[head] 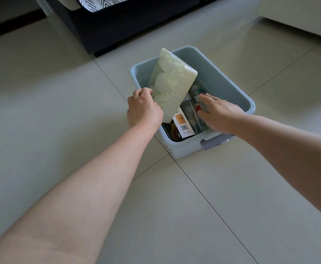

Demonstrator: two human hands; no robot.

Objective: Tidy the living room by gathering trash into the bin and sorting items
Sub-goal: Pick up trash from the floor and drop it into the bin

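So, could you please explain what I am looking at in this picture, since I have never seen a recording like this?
There is no machine here. A person wears a camera on the head, looking forward and down, so the two bare arms are their own. A blue-grey bin stands on a pale tiled floor, with dark furniture behind it. The left hand has a closed grip on a pale, translucent pack that seems to hold round white pieces, tilted over the bin. The right hand reaches into the bin with fingers spread; I cannot tell whether it holds anything. Inside lie a box with a square printed code, a dark container and a small bottle.
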